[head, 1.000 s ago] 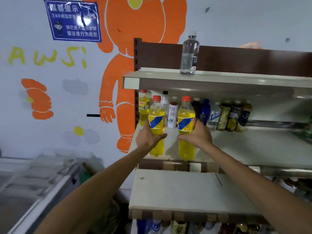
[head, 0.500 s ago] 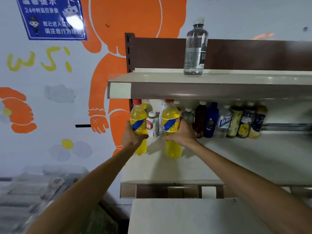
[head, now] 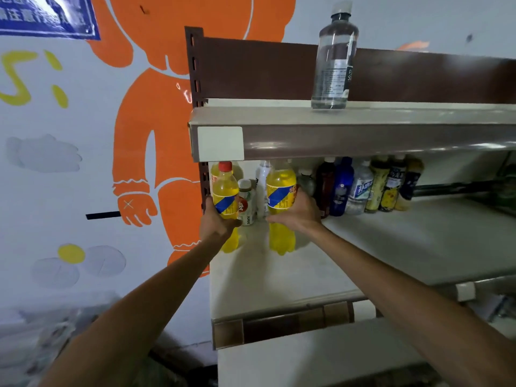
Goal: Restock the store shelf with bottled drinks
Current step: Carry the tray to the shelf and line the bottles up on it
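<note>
- left hand (head: 216,222) clasps a red-capped yellow bottle (head: 224,188), blue-striped label, writing unreadable;
- right hand (head: 297,215) clasps a second yellow bottle (head: 280,191), same label;
- both at the left end of the middle shelf (head: 391,247);
- clear bottle (head: 333,60) above, print blurred

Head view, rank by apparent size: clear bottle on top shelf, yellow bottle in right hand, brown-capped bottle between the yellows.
1. clear bottle
2. yellow bottle: near tie with 1, top hidden behind shelf edge
3. brown-capped bottle, clearly smallest
</note>
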`<action>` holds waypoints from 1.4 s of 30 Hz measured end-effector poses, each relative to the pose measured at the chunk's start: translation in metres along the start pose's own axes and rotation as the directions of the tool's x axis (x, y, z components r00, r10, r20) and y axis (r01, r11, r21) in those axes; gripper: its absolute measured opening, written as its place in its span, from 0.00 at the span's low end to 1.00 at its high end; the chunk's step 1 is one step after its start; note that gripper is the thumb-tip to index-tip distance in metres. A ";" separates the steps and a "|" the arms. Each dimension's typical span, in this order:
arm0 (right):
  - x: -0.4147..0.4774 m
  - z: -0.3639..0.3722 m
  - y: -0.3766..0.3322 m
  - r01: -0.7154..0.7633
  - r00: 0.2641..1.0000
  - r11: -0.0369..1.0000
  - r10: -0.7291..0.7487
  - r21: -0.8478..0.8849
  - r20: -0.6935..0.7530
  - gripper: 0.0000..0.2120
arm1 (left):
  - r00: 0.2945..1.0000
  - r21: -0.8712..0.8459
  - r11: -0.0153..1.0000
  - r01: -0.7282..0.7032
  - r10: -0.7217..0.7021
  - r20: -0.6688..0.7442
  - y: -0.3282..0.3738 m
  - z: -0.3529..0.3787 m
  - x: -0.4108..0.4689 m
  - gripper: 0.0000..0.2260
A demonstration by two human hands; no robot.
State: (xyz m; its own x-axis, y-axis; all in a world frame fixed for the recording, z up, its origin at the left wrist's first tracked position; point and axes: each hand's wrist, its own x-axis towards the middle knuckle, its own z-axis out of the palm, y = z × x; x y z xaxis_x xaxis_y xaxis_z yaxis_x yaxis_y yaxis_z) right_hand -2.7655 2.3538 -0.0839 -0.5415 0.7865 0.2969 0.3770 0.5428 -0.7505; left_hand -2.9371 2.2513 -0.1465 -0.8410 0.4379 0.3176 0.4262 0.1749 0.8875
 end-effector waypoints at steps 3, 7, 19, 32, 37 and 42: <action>-0.001 0.001 0.003 -0.016 0.999 1.000 0.016 0.004 -0.034 0.34 | 1.000 -0.007 1.000 0.001 -0.001 0.001 -0.002 0.004 0.005 0.31; -0.003 0.004 0.010 -0.036 0.997 0.999 0.037 0.017 -0.073 0.35 | 1.000 0.027 0.999 -0.019 0.020 -0.023 -0.007 0.010 0.012 0.30; 0.012 0.013 0.026 -0.075 0.994 0.997 0.073 -0.024 -0.087 0.35 | 0.997 0.054 0.998 0.016 -0.013 -0.070 -0.009 0.026 0.033 0.28; 0.022 0.013 0.025 -0.053 0.995 0.999 0.053 0.000 -0.080 0.37 | 1.000 0.030 1.000 0.007 -0.007 0.009 -0.017 0.013 0.048 0.30; 0.021 0.023 0.012 -0.038 0.998 0.998 0.041 0.040 -0.055 0.35 | 1.000 0.025 1.000 0.009 -0.009 0.016 -0.021 0.011 0.045 0.30; 0.016 0.037 -0.001 -0.016 1.000 0.998 0.017 0.060 -0.013 0.35 | 0.992 -0.057 0.997 0.061 -0.054 0.115 -0.023 0.009 0.041 0.39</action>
State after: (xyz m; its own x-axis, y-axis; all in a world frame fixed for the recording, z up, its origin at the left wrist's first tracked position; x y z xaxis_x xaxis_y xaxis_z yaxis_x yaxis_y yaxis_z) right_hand -2.8026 2.3547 -0.1001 -0.5251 0.7994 0.2918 0.3395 0.5112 -0.7895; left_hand -2.9786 2.2731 -0.1573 -0.8188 0.5266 0.2285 0.3545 0.1507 0.9228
